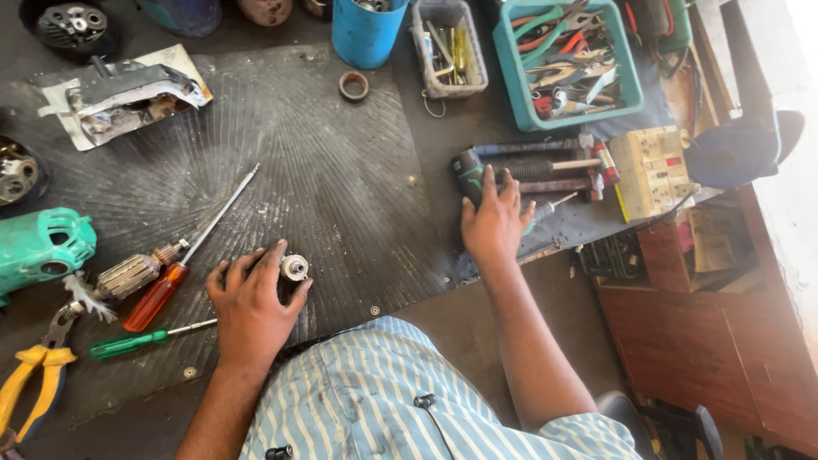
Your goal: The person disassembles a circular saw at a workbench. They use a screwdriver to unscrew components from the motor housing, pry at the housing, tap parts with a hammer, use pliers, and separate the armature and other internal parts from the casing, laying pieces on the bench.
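a view from above of a dark ribbed rubber mat (341, 170) covering a repair worktop, with a person in a blue and white striped shirt (383, 400) leaning over it.

a power tool looks well into being taken apart: its teal plastic housing (43, 247) lies empty at the left edge, and the copper-wound motor armature (132, 274) lies free beside it. nothing in view is back together, so reassembly seems still to come.

across the back stand a teal basket of pliers (567, 60), a grey tray of small tools (447, 47) and a blue cup (366, 30). a bent metal cover (128, 94) rests at the upper left.

the right hand (492, 226) is stretched out to the right side of the mat, fingers curled over the dark green handle of a tool (470, 175) that lies among a row of hammers (554, 166); it is grasping that handle.

the left hand (251, 302) sits near the front edge, close to the body, clenched around a small round metal part (295, 267), which pokes out at the thumb and fingertips.

just left of that hand lie an orange-handled screwdriver (158, 294), its long shaft pointing up and right, and a thin green screwdriver (128, 343). yellow-handled pliers (38, 375) lie at the far lower left.
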Demonstrator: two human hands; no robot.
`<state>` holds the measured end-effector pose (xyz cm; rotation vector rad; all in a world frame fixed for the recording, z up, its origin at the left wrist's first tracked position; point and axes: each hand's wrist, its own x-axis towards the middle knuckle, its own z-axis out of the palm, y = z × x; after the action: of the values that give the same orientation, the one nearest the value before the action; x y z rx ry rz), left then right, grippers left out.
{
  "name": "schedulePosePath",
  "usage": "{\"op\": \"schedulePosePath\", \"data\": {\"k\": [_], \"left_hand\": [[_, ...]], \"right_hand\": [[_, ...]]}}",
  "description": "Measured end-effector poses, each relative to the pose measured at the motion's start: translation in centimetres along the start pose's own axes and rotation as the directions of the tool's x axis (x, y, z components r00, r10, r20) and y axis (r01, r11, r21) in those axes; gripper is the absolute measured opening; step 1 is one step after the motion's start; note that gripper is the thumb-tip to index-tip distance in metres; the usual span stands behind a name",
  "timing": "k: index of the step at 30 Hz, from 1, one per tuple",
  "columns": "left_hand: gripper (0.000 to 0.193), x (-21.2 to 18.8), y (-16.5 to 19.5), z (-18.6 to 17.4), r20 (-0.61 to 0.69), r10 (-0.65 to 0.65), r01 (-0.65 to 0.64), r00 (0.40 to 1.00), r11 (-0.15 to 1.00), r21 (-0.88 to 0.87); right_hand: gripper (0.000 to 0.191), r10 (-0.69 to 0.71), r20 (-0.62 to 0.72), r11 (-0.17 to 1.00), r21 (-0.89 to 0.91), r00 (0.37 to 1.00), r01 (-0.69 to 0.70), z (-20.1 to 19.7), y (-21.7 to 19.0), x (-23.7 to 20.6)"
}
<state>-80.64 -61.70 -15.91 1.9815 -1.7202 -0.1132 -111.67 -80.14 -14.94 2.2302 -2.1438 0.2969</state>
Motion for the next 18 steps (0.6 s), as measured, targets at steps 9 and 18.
{"op": "schedulePosePath", "data": {"k": [9, 18], "left_hand": [[0.07, -0.5, -0.3, 0.2, -0.013, 0.044, -0.044, 0.999, 0.999, 0.008], [0.085, -1.3, -2.2, -2.3, 0.001, 0.02, -0.02, 1.0, 0.996, -0.092]], "right_hand": [[0.065, 0.038, -0.055, 0.999, -0.002, 0.998, -0.038, 1.3, 0.1, -0.4], [0.059, -0.316, -0.229, 0.894, 0.252, 0.921, 0.37, -1.6, -7.3, -5.7]]}}
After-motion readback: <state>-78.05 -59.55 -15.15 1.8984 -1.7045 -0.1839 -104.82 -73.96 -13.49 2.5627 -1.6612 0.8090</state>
